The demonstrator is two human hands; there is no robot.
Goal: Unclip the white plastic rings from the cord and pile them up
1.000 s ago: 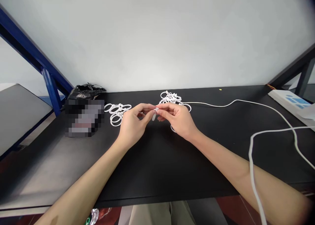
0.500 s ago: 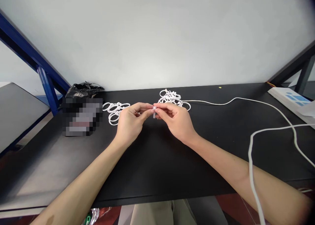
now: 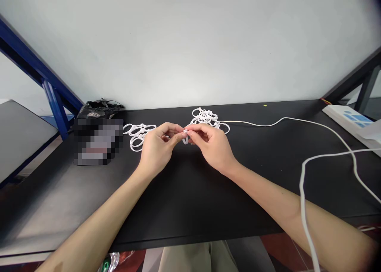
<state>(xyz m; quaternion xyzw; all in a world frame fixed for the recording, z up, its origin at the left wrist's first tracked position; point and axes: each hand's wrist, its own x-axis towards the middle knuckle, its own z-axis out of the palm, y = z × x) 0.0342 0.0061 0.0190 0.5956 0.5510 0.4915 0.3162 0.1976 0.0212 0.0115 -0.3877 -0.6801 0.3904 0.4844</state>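
evidently, from the head view, you have your fingers closed in a pinch: your left hand [image 3: 156,147] and your right hand [image 3: 214,147] meet almost tip to tip, both thumbs and forefingers grasping one small white loop [image 3: 186,140]. it sits between the two sets of fingertips, its lower part hanging just below them, in front of you and above the black table [image 3: 193,202]. your fingertips hide its upper end, so you cannot tell how it is tied there.

just to the left of your left fingers lies a bunch of white rings [image 3: 137,146], partly covered by that hand. right behind your right fingers is a tangled pile of white loops [image 3: 205,116], and from it a thin white cord [image 3: 285,118] runs off to the right. a length of white cable [image 3: 303,184] passes in front of your right forearm, well away from the fingers.

farther left of your fingers is a crumpled black bag [image 3: 99,108], with a pixelated patch over its near side. far to their right is a white box [image 3: 354,119] with blue squares. beyond your fingers, past the table's back edge, rises a pale wall [image 3: 193,45].
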